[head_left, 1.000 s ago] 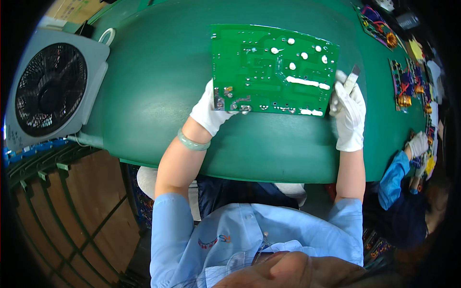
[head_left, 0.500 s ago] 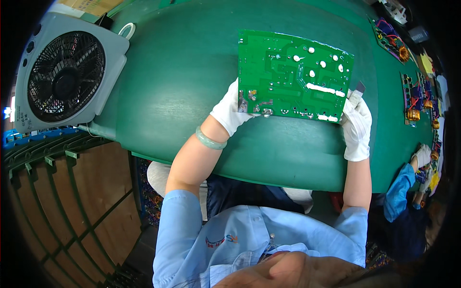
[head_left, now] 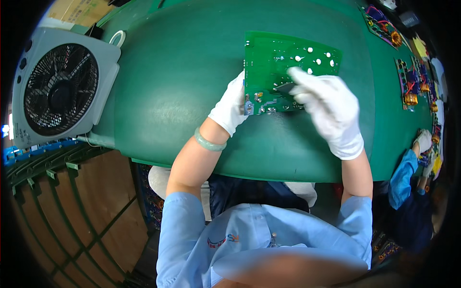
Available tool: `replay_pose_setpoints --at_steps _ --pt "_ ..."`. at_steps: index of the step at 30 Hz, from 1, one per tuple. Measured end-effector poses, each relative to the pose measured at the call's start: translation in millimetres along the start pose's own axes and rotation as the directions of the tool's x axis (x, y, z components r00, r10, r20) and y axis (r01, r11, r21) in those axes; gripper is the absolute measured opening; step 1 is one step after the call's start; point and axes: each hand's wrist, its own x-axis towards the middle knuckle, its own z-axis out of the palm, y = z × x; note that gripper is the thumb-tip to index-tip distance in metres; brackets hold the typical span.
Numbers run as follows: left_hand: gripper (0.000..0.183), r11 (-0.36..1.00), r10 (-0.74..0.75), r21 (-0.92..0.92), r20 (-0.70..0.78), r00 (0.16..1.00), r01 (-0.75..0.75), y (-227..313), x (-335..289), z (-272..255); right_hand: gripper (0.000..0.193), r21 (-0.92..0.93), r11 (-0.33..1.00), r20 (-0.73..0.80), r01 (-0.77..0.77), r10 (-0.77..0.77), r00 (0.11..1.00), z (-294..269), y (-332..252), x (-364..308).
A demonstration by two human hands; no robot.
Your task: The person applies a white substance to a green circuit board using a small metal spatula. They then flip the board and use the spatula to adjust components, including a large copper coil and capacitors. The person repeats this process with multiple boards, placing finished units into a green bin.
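Note:
My left hand (head_left: 231,106), in a white glove, grips the left edge of a green circuit board (head_left: 267,60), its fingers partly hidden behind it. The board is held up over the table, with its solder side and several white blobs facing me. In front of the board's lower right part is my right hand (head_left: 333,109), also gloved and somewhat blurred. Between its fingers is a small flat dark blade (head_left: 285,88), whose tip lies over the lower middle of the board. Whether the tip touches the surface I cannot tell.
The table has a green mat (head_left: 173,96). A grey box fan (head_left: 60,93) stands at the left, near a cardboard box (head_left: 79,10). Assembled boards with copper coils (head_left: 410,97) line the right side, where a co-worker's gloved hand (head_left: 423,140) is at work.
My right hand has left the board's right edge and moved left across its front, bringing the blade over the lower middle. The left hand keeps its hold on the board.

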Motion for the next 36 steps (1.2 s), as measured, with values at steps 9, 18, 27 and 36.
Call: replay_pose_setpoints --at_steps 9,18,27,36 --pt "0.047 0.996 -0.079 0.029 -0.074 0.994 0.081 6 0 4 0.048 -0.36 0.879 0.101 0.313 -0.297 0.95 24 13 4" --pt "0.046 0.996 -0.081 0.017 -0.069 0.994 0.083 5 0 3 0.044 -0.366 0.874 0.098 0.32 -0.305 0.947 28 12 4" --pt "0.044 0.998 -0.062 -0.018 -0.064 0.996 0.061 8 -4 6 0.044 -0.295 0.885 0.145 0.361 -0.333 0.932 28 14 4" --pt "0.043 0.997 -0.077 -0.035 -0.062 0.995 0.075 7 -1 5 0.04 -0.35 0.88 0.081 0.321 -0.313 0.946 28 15 5"
